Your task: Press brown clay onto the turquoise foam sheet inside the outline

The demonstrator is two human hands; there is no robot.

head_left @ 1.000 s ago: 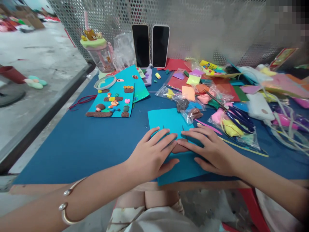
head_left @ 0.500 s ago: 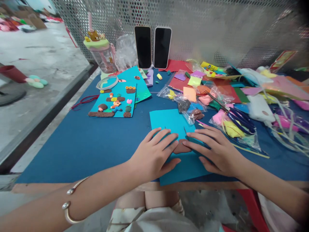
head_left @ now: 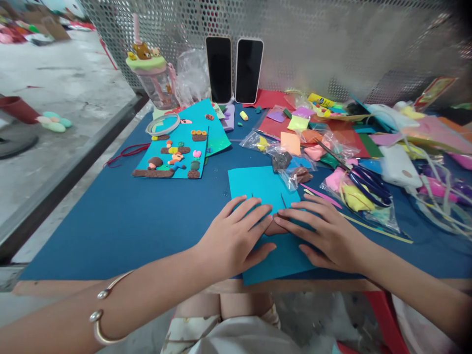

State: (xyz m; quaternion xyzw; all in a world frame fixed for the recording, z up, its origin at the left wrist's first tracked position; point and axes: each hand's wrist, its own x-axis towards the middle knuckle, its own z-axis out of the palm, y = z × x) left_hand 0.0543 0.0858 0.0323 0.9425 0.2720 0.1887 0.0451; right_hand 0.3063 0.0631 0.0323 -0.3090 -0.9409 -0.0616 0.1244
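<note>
A flat brown piece of modelling clay [head_left: 276, 227] lies on a bright blue sheet of paper [head_left: 254, 182] near the table's front edge. From the left, my left hand [head_left: 239, 233] reaches over the sheet, fingers stretched and spread, its fingertips at the clay's left edge. My right hand [head_left: 326, 231] comes from the right with fingers apart, its fingertips resting on the clay's right and upper part. Two thin dark marks show on the paper above the fingers; I cannot tell what they are. The fingers partly cover the clay.
At the left lies a blue card [head_left: 184, 157] with clay figures, below a roll of clear tape [head_left: 162, 124]. Two phones [head_left: 219, 69] lean on the metal mesh behind. Bagged clay [head_left: 354, 196], scissors [head_left: 363, 182] and a white power bank [head_left: 398, 164] with cables crowd the right. A lidded cup [head_left: 157, 83] stands back left.
My right hand has shifted slightly, its fingers now lying further over the clay's upper right part. My left hand stays almost where it was.
</note>
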